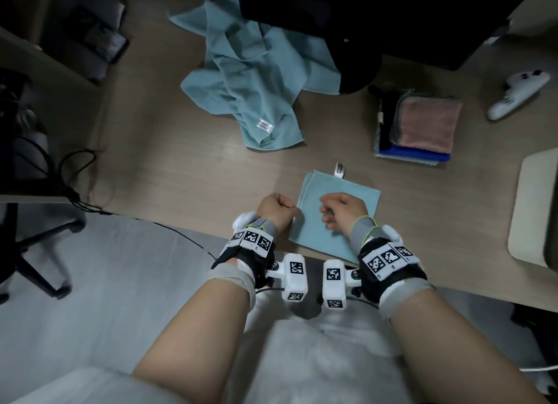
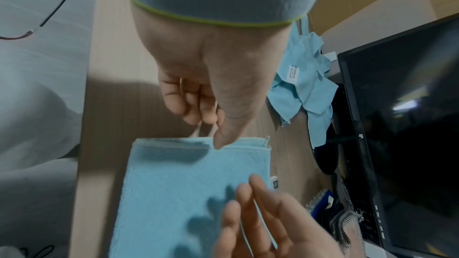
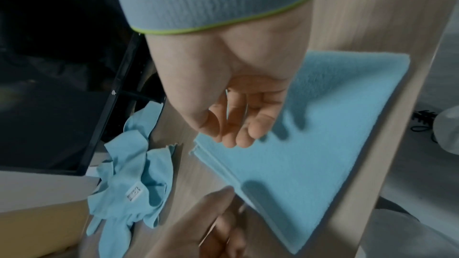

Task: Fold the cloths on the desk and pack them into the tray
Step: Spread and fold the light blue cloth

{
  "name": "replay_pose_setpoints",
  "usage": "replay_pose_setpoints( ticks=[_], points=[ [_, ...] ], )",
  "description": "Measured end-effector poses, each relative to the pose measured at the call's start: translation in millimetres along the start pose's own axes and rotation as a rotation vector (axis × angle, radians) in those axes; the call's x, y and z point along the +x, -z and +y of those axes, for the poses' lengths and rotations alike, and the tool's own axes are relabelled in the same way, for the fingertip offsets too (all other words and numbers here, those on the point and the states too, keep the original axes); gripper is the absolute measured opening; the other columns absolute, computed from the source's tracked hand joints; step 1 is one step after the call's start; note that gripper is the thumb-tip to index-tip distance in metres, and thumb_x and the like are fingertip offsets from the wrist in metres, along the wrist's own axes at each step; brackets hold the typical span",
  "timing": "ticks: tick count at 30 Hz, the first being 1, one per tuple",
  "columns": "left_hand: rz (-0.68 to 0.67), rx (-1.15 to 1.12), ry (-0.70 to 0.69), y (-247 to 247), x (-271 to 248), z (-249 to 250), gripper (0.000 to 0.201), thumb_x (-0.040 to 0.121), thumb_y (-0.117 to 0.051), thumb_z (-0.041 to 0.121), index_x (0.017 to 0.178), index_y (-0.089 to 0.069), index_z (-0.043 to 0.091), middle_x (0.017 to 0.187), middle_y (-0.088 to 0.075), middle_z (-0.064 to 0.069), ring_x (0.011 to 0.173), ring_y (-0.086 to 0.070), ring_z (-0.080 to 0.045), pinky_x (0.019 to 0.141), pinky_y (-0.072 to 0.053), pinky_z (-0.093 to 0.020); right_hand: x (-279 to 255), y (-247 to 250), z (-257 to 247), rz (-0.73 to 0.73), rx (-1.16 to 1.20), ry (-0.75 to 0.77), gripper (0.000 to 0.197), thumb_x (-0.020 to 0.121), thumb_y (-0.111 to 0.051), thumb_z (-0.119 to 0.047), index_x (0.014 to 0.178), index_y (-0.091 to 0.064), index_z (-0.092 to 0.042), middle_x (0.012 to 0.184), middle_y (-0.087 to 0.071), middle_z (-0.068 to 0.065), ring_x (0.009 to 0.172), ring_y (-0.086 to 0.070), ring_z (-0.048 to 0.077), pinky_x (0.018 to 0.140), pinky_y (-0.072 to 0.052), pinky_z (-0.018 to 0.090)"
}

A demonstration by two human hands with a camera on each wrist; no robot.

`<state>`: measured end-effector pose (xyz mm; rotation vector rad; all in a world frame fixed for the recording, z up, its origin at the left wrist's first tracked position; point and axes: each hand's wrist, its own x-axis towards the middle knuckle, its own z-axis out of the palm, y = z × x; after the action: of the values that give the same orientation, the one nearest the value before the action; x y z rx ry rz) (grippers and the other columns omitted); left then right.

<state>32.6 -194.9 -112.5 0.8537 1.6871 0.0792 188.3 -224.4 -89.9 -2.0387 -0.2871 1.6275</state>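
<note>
The head view alone takes in the whole counter: a folded light-blue cloth at the near edge, a crumpled light-blue cloth farther back by the monitor, a stack of folded cloths with a pink one on top to the right, a white controller beyond that, and the pale rim of a tray at the far right.

The left wrist view shows what the head view cannot. The left hand has its fingers curled into the palm, and its thumb tip meets the folded cloth's layered edge; whether the thumb pinches that edge I cannot tell. A white tag pokes out of the cloth's far side.

In the right wrist view the right hand is loosely curled, palm down, over the folded cloth. Its fingers hold nothing, and their shadows fall on the fabric below. The cloth's stacked layers fan slightly at one corner.
</note>
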Motion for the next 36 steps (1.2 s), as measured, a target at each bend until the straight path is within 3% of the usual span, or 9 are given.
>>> replay_pose_setpoints(
  ticks=[3, 7, 10, 13, 17, 21, 25, 33, 36],
  points=[
    [0.010, -0.062, 0.012, -6.5, -10.0, 8.8, 0.012, 0.079, -0.070, 0.021, 0.077, -0.061, 0.013, 0.057, -0.058, -0.004, 0.046, -0.049, -0.019, 0.046, -0.041, -0.020, -2.9, 20.1, 4.1, 0.014, 0.042, -0.001, 0.013, 0.091, -0.053, -0.007, 0.083, -0.063, -0.012, 0.067, -0.059, 0.007, 0.043, -0.049, 0.015, 0.039, -0.037, 0.019],
    [-0.126, -0.163, 0.074, -31.0, -30.4, 13.4, 0.006, 0.086, -0.063, 0.014, 0.081, -0.061, 0.012, 0.065, -0.061, -0.009, 0.051, -0.054, -0.021, 0.052, -0.046, -0.021, -11.7, 51.6, 19.2, 0.003, 0.102, -0.072, 0.007, 0.093, -0.056, -0.012, 0.098, -0.060, -0.010, 0.069, -0.062, 0.008, 0.042, -0.057, 0.013, 0.043, -0.046, 0.020],
    [-0.078, -0.183, 0.043, -46.2, -33.0, 1.5, 0.010, 0.090, -0.061, 0.010, 0.081, -0.061, 0.012, 0.066, -0.058, -0.009, 0.047, -0.051, -0.013, 0.050, -0.046, -0.019, -18.2, 70.0, 36.8, -0.092, 0.126, -0.135, 0.016, 0.093, -0.056, -0.019, 0.107, -0.061, -0.012, 0.081, -0.067, 0.009, 0.066, -0.066, 0.021, 0.068, -0.056, 0.030],
    [-0.050, -0.217, 0.021, -49.7, -32.7, -6.4, 0.014, 0.092, -0.051, -0.001, 0.092, -0.060, 0.010, 0.067, -0.055, -0.007, 0.046, -0.046, -0.009, 0.049, -0.044, -0.017, -21.0, 74.6, 57.2, -0.126, 0.193, -0.126, 0.024, 0.094, -0.055, -0.016, 0.116, -0.061, -0.009, 0.096, -0.066, 0.012, 0.083, -0.066, 0.022, 0.089, -0.053, 0.037],
    [-0.065, -0.209, 0.005, -44.6, -34.2, -7.4, 0.019, 0.092, -0.049, -0.003, 0.103, -0.058, 0.010, 0.075, -0.058, -0.007, 0.058, -0.048, -0.014, 0.054, -0.046, -0.019, -21.3, 72.1, 63.8, -0.080, 0.264, -0.079, 0.026, 0.094, -0.051, -0.005, 0.119, -0.058, -0.003, 0.093, -0.061, 0.015, 0.071, -0.058, 0.016, 0.066, -0.044, 0.021],
    [-0.098, -0.225, 0.057, -43.6, -34.6, -1.4, 0.021, 0.092, -0.050, 0.000, 0.108, -0.051, 0.013, 0.077, -0.059, -0.009, 0.057, -0.046, -0.016, 0.046, -0.040, -0.019, -19.3, 71.6, 62.4, -0.107, 0.249, -0.089, 0.023, 0.094, -0.049, -0.004, 0.117, -0.054, -0.006, 0.076, -0.051, 0.007, 0.061, -0.044, 0.014, 0.057, -0.032, 0.021],
    [-0.034, -0.241, 0.023, -35.7, -34.1, 4.2, 0.025, 0.090, -0.045, -0.001, 0.107, -0.059, 0.010, 0.072, -0.057, -0.008, 0.054, -0.049, -0.016, 0.044, -0.039, -0.019, -15.6, 73.8, 51.9, 0.022, 0.238, -0.067, 0.016, 0.092, -0.052, -0.003, 0.106, -0.057, -0.008, 0.072, -0.056, 0.009, 0.049, -0.049, 0.015, 0.050, -0.041, 0.022],
    [-0.069, -0.275, -0.021, -24.0, -19.4, 16.8, 0.030, 0.083, -0.052, -0.005, 0.102, -0.062, 0.016, 0.091, -0.067, -0.014, 0.062, -0.056, -0.016, 0.058, -0.048, -0.026, 0.3, 66.3, 35.5, 0.101, 0.200, 0.057, 0.050, 0.091, -0.053, -0.005, 0.138, -0.044, -0.018, 0.100, -0.058, 0.006, 0.074, -0.055, 0.011, 0.061, -0.047, 0.022],
    [-0.025, -0.192, -0.011, -18.6, -10.4, 13.5, 0.043, 0.080, -0.054, 0.002, 0.119, -0.058, 0.018, 0.122, -0.063, -0.019, 0.098, -0.066, -0.035, 0.082, -0.056, -0.042, 5.4, 65.3, 38.3, 0.182, 0.135, 0.058, 0.058, 0.084, -0.058, -0.009, 0.138, -0.044, -0.026, 0.090, -0.062, -0.003, 0.070, -0.057, 0.013, 0.064, -0.052, 0.029]
  ],
)
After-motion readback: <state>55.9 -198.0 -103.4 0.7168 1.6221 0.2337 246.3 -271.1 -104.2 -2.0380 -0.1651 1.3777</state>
